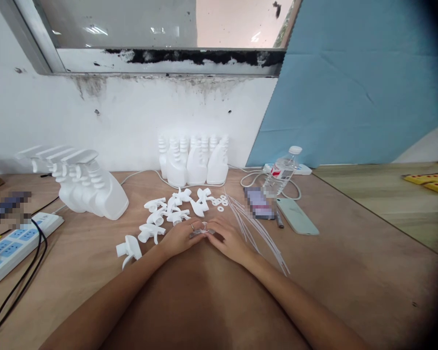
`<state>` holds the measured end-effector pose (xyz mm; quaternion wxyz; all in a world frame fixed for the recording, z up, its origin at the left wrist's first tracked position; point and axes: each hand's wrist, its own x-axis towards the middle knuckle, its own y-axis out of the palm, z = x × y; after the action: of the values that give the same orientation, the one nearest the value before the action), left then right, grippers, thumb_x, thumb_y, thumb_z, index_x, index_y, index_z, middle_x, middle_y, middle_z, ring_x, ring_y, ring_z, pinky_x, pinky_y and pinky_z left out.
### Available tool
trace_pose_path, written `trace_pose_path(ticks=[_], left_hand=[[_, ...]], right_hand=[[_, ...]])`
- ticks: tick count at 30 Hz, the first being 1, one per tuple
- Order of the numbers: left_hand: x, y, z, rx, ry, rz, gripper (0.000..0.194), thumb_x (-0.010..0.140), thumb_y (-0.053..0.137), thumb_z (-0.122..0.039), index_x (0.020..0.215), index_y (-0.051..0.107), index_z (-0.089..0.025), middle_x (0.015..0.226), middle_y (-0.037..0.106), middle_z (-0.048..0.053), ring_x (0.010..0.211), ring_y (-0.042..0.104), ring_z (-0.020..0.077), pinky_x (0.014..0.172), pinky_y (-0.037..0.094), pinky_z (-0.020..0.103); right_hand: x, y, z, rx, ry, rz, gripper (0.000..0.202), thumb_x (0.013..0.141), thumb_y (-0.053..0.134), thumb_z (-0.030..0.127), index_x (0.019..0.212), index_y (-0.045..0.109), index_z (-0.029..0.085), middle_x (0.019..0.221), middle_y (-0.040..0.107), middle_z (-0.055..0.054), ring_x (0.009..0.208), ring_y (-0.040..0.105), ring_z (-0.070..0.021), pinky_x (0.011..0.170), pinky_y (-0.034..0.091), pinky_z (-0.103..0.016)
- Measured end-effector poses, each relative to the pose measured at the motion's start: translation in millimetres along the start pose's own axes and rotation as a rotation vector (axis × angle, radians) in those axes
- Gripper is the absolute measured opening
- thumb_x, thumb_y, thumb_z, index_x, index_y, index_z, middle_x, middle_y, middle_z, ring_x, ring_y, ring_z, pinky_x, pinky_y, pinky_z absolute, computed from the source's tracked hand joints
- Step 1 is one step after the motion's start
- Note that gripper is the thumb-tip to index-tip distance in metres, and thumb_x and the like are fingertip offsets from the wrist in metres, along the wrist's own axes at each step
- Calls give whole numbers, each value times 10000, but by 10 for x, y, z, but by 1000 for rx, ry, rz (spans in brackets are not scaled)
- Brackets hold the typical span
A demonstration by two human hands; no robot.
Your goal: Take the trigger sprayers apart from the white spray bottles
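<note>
Close together over the middle of the table, my left hand [181,236] and my right hand [224,236] both pinch a small translucent white piece [203,232]. Fingers cover much of it, and its kind cannot be made out. A ring shows on one left finger. Just beyond and left of my hands lie several white trigger spray heads [156,216]. Several flat white washers [220,209] sit past my right hand. Thin white plastic tubes [257,226] fan out along its right side.
White spray bottles [196,163] stand against the wall; others, with spray heads fitted, form a row [89,187] at left. Power strips [20,243] and cables lie leftward. At right are a water bottle [282,170], a blurred phone [260,203], a marker [279,219] and a pale green phone [298,215].
</note>
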<state>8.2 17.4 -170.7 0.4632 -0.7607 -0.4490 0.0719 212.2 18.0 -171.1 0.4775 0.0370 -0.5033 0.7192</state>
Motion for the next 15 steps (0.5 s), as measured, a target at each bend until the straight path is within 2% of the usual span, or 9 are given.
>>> trace_pose_path(ticks=[6, 9, 11, 15], left_hand=[[0, -5, 6, 46, 30, 7, 234, 950, 414, -369, 1010, 576, -211, 995, 604, 36, 909, 586, 150, 829, 457, 257], [-2, 6, 14, 52, 42, -5, 227, 948, 421, -361, 1016, 578, -211, 1014, 605, 39, 924, 586, 151, 834, 459, 257], [-5, 21, 19, 55, 43, -18, 215, 944, 430, -345, 1035, 572, -211, 1026, 602, 41, 934, 587, 152, 842, 459, 260], [-12, 48, 28, 48, 42, -25, 203, 936, 445, -311, 1068, 558, -205, 1052, 596, 49, 954, 585, 157, 856, 460, 264]], right_hand=[[16, -14, 51, 11, 20, 2, 136, 926, 474, 206, 864, 595, 202, 851, 597, -48, 839, 550, -180, 754, 457, -311], [11, -10, 96, -57, 38, -23, 104, 905, 493, 188, 837, 570, 197, 831, 596, -45, 837, 544, -188, 756, 448, -321], [-2, 15, 131, -148, 62, -46, 60, 879, 510, 177, 895, 566, 192, 906, 606, -60, 892, 542, -209, 796, 444, -350], [-18, 74, 225, -333, 118, -21, 179, 865, 496, 184, 1032, 558, 166, 1183, 559, -122, 1036, 522, -258, 877, 432, -412]])
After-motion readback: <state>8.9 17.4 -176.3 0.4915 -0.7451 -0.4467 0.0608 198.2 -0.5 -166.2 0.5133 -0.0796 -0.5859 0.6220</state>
